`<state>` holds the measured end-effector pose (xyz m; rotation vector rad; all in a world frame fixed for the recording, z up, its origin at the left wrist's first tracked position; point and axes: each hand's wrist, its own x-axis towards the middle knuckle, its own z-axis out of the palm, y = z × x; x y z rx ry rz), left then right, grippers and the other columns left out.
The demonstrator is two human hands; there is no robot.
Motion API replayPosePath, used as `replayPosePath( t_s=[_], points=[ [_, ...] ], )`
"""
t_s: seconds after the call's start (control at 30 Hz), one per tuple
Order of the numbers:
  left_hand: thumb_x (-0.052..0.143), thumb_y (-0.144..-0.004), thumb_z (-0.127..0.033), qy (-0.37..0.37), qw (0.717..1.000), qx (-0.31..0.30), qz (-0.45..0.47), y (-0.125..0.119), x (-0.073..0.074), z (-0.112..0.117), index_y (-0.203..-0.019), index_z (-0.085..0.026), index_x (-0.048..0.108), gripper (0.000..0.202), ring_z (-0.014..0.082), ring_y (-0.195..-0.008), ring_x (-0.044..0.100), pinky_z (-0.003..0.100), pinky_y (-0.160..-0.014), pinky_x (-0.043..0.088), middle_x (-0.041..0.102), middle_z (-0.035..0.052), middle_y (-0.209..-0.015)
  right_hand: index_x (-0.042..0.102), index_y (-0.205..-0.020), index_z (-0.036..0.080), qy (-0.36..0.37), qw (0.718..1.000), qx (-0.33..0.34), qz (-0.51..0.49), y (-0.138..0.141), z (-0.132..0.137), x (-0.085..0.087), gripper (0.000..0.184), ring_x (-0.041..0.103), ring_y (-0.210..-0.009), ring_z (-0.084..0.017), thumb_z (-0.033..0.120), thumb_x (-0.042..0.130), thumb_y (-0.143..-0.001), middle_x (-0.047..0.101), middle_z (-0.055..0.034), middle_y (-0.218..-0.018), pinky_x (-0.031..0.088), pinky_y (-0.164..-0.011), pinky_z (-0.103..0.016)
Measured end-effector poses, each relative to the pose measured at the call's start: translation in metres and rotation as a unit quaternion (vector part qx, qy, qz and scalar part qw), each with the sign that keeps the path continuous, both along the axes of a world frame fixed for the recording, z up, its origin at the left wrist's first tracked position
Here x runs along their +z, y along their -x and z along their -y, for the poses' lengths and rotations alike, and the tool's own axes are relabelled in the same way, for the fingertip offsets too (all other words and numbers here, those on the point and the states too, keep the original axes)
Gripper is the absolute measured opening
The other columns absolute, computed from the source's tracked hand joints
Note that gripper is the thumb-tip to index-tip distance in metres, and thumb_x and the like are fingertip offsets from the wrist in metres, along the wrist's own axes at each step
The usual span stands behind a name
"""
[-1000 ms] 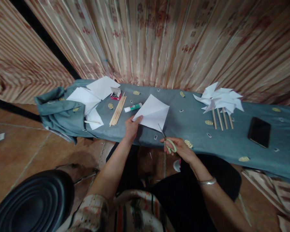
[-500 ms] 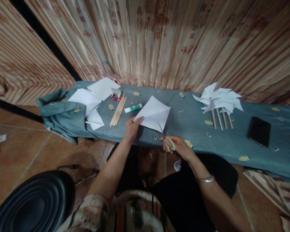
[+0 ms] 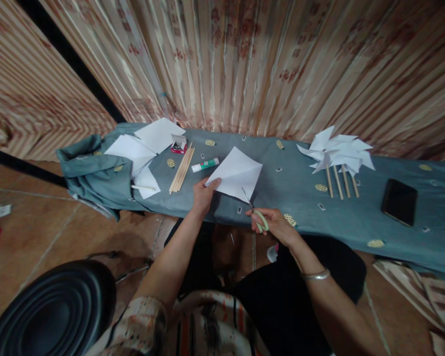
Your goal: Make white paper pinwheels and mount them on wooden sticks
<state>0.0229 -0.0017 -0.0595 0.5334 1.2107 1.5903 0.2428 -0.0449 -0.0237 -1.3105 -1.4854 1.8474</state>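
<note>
My left hand (image 3: 203, 195) pinches the near left corner of a white square paper sheet (image 3: 236, 172), holding it over the blue-grey cloth (image 3: 289, 190). My right hand (image 3: 272, 223) grips green-handled scissors (image 3: 257, 214). Their blades point up and left and meet the sheet's near corner. The fingers of both hands are closed.
Wooden sticks (image 3: 181, 169), a glue stick (image 3: 204, 165), a small red box of pins (image 3: 178, 145) and loose white sheets (image 3: 141, 148) lie to the left. Finished paper pinwheels (image 3: 337, 153) and a black phone (image 3: 399, 201) lie to the right. A black stool (image 3: 48, 314) stands lower left.
The scissors and my right hand have crept slightly up toward the sheet's corner. My left hand and the paper have barely moved.
</note>
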Motion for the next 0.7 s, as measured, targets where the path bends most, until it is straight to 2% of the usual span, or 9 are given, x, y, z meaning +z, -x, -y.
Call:
replayPosePath(
  t_s=[0.3, 0.47, 0.7],
  points=[
    [0.087, -0.044, -0.038, 0.001, 1.0, -0.002, -0.001, -0.0002, 0.0017, 0.0006, -0.067, -0.012, 0.07, 0.038, 0.0095, -0.055, 0.051, 0.024, -0.056, 0.041, 0.063, -0.0002, -0.06, 0.071, -0.085, 0.016, 0.005, 1.0, -0.015, 0.005, 0.0018, 0.0003, 0.0035, 0.052, 0.05, -0.048, -0.009, 0.063, 0.072, -0.063, 0.059, 0.0006, -0.056, 0.033, -0.04, -0.021],
    [0.088, -0.043, -0.038, -0.004, 1.0, -0.018, 0.004, -0.0007, 0.0054, 0.0029, -0.067, -0.012, 0.071, 0.039, 0.0096, -0.055, 0.051, 0.024, -0.057, 0.042, 0.064, 0.0004, -0.061, 0.071, -0.081, 0.016, 0.005, 1.0, -0.01, -0.006, 0.0031, 0.0002, 0.0072, 0.049, 0.052, -0.05, -0.01, 0.063, 0.071, -0.065, 0.061, -0.0011, -0.059, 0.036, -0.042, -0.021],
    [0.088, -0.043, -0.038, -0.003, 0.999, -0.033, -0.004, -0.0003, 0.0059, 0.0048, -0.068, -0.012, 0.072, 0.04, 0.0094, -0.055, 0.051, 0.023, -0.056, 0.041, 0.065, 0.0001, -0.061, 0.069, -0.087, 0.016, 0.007, 1.0, -0.009, -0.012, 0.0026, -0.0023, 0.0019, 0.052, 0.055, -0.053, -0.01, 0.064, 0.068, -0.068, 0.063, -0.0016, -0.063, 0.037, -0.045, -0.021]
  ],
)
